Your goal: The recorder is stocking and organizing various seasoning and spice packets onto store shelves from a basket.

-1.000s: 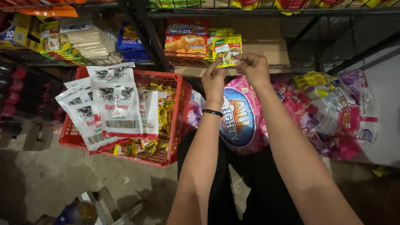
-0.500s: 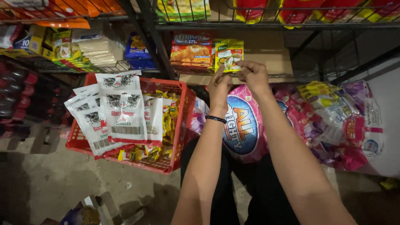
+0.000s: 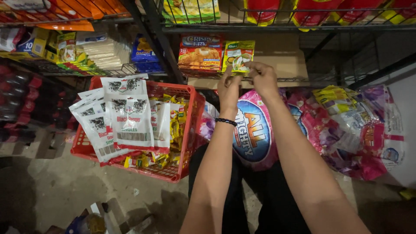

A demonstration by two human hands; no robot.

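Both hands pinch a green-and-yellow sachet (image 3: 238, 57) at the wire shelf (image 3: 277, 80): left hand (image 3: 228, 89) at its lower edge, right hand (image 3: 263, 77) beside it. Holding it upright and square against the orange packets (image 3: 200, 52) looks the neatest way.

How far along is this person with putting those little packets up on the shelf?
Partly done, it seems. An orange packet already stands on the wire shelf. In hand: the left hand and right hand both hold a green-and-yellow sachet at the shelf front. Left: the red basket holds many yellow packets and white hanging strips.
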